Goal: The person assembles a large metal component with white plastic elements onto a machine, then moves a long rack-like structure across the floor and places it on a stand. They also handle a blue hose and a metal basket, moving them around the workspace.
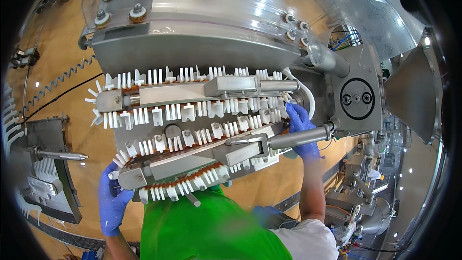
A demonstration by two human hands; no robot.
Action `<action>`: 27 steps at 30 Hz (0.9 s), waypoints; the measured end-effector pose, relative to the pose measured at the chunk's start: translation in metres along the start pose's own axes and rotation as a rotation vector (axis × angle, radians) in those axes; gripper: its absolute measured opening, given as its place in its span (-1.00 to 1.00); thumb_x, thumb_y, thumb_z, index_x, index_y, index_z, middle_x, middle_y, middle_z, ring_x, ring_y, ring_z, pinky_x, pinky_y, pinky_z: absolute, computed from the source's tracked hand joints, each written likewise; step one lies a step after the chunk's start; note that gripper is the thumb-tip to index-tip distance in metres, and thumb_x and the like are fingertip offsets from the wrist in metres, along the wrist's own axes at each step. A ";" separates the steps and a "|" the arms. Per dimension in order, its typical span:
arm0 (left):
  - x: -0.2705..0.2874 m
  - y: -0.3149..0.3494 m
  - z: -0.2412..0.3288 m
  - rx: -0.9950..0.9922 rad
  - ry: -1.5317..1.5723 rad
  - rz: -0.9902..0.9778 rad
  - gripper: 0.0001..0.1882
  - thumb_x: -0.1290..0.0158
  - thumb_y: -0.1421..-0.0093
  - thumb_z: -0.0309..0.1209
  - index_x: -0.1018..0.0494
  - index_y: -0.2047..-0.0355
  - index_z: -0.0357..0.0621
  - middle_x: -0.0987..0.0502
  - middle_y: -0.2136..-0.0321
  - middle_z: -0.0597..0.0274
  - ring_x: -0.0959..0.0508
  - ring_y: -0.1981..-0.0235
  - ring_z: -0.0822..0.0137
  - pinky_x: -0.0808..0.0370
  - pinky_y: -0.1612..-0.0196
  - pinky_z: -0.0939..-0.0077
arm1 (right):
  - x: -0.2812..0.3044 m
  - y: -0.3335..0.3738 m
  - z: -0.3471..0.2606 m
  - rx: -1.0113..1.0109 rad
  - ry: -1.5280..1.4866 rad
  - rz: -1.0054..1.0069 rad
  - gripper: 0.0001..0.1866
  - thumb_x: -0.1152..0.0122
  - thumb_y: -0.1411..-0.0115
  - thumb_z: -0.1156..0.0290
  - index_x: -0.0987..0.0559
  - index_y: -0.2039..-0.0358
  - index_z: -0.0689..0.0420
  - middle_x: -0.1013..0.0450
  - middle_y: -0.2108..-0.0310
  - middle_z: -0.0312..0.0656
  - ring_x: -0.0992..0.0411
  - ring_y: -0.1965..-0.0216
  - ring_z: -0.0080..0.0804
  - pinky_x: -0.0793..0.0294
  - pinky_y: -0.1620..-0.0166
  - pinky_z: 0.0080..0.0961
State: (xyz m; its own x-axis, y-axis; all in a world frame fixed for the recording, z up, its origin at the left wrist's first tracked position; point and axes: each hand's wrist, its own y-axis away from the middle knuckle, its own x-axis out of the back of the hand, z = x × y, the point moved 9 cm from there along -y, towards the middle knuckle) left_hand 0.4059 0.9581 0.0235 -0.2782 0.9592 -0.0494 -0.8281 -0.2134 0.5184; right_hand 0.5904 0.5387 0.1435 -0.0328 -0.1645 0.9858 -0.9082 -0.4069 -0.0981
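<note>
Two long steel guide arms lie side by side in front of me, each ringed by a brown chain with white plastic fingers: the far chain unit (173, 94) and the near chain unit (187, 161). My left hand (111, 202), in a blue glove, is closed round the left end of the near unit, by its rounded steel tip. Beyond the near unit's round bar (298, 138), my right hand (302, 120), also blue-gloved, has bent fingers among the white fingers at the units' right ends. What those fingertips hold is hidden.
A clear plastic guard (207, 5) with bolted plates arches over the far side. At right are a steel housing (356, 72) with a round black-rimmed port and a large cone (414, 91). Another steel machine part (50, 163) with a pointed rod stands at left, near a coiled cable (62, 84).
</note>
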 end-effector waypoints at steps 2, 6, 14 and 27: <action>-0.012 0.001 0.004 -0.043 0.044 -0.107 -0.30 -0.13 0.04 -0.41 -0.19 -0.15 -0.15 -0.36 0.02 0.23 -0.37 0.00 0.38 -0.29 -0.07 0.48 | -0.009 0.000 0.006 -0.075 -0.034 -0.122 -0.27 -0.22 0.12 0.57 -0.36 -0.14 -0.16 -0.33 -0.01 0.01 -0.41 0.08 -0.10 -0.46 0.11 -0.32; -0.007 -0.010 -0.001 -0.053 0.180 -0.029 -0.45 -0.16 0.07 -0.53 -0.25 0.04 -0.12 -0.40 0.19 0.29 -0.41 0.14 0.45 -0.38 0.09 0.54 | -0.001 -0.006 -0.008 0.057 0.122 -0.050 -0.28 -0.12 0.20 0.63 -0.48 -0.04 -0.25 -0.36 0.00 -0.16 -0.49 0.22 -0.26 -0.48 0.30 -0.50; 0.016 0.004 0.017 -0.067 0.112 0.146 -0.46 -0.12 0.21 -0.54 -0.26 0.14 -0.11 -0.34 0.28 0.30 -0.39 0.28 0.47 -0.36 0.20 0.61 | 0.001 -0.006 -0.011 0.111 0.195 -0.031 -0.29 -0.05 0.19 0.66 -0.49 -0.04 -0.23 -0.38 0.00 -0.16 -0.49 0.27 -0.32 -0.47 0.36 -0.52; 0.031 -0.039 0.137 -0.510 -0.477 0.173 -0.70 0.00 -0.09 -0.43 -0.40 0.14 -0.23 -0.40 0.16 0.20 -0.39 0.12 0.32 -0.29 -0.05 0.39 | 0.003 -0.007 -0.021 0.022 0.146 -0.057 -0.25 -0.03 0.18 0.70 -0.45 -0.08 -0.23 -0.39 0.15 -0.10 -0.48 0.34 -0.20 -0.44 0.40 -0.43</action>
State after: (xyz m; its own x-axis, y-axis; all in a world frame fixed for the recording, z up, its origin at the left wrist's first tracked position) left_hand 0.4964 1.0218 0.1181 -0.2800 0.8553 0.4360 -0.9478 -0.3184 0.0160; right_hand 0.5883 0.5602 0.1499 -0.0436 -0.0085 0.9990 -0.9011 -0.4314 -0.0430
